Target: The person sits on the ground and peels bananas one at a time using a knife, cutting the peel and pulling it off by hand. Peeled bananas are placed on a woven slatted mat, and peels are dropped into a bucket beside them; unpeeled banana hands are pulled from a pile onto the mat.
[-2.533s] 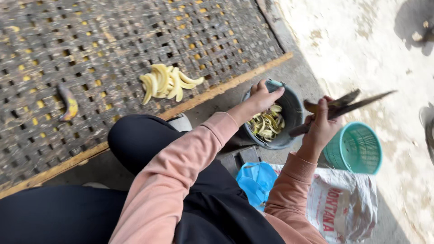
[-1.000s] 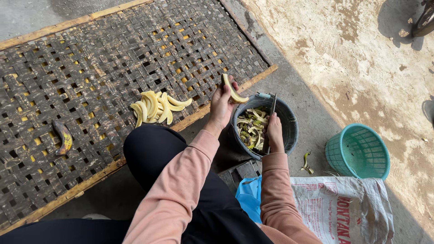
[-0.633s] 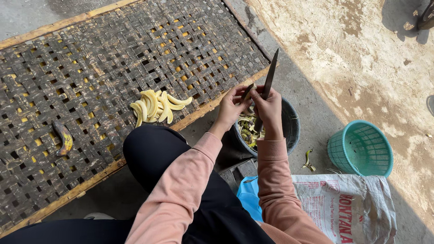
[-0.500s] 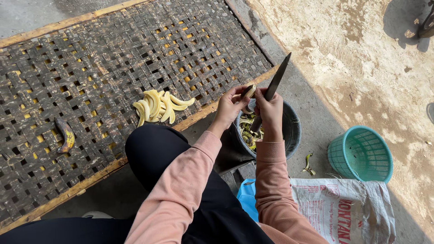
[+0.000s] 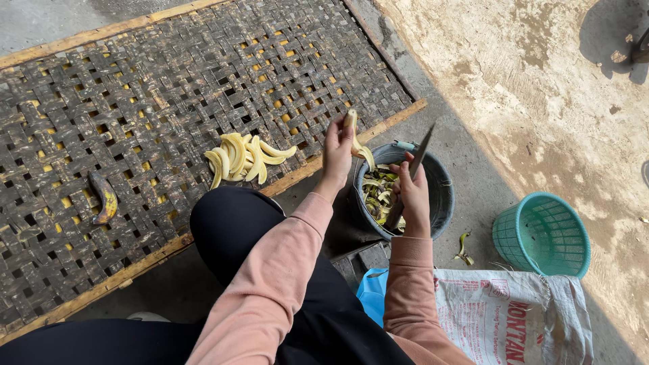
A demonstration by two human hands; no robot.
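Two hands raised over dark bucket. Left hand grip pinches peeled banana, peel strips hanging below grip. Right hand grip closed round knife, blade pointing up, just right of banana. Peels fill bucket beneath both grips. Pile of peeled bananas on woven mat left of left grip. Teal basket well right.
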